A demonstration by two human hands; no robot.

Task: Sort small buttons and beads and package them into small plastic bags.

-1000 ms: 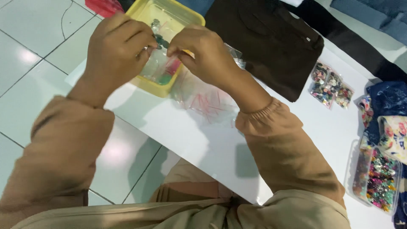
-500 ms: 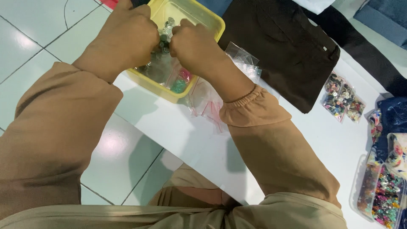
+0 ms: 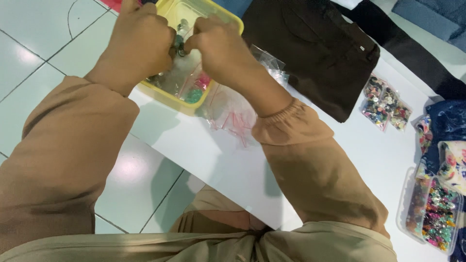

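My left hand (image 3: pixel 141 46) and my right hand (image 3: pixel 221 48) meet over a yellow plastic box (image 3: pixel 228 17) at the far left of a low white table (image 3: pixel 340 160). Both pinch the same small clear bag of dark buttons (image 3: pixel 180 36) between their fingertips. Inside the box lie more little clear bags with green and pink buttons (image 3: pixel 194 90). A heap of empty small zip bags (image 3: pixel 233 114) with red strips lies on the table just under my right wrist.
A dark brown garment (image 3: pixel 315 53) is spread behind the box. Bags of mixed buttons (image 3: pixel 383 102) lie to the right, a clear box of colourful beads (image 3: pixel 434 211) at the right edge, patterned fabric (image 3: pixel 446 140) above it. White floor tiles (image 3: pixel 29 53) lie left.
The view has shifted and both hands have moved further over the yellow box, closing together on the small bag of dark buttons.
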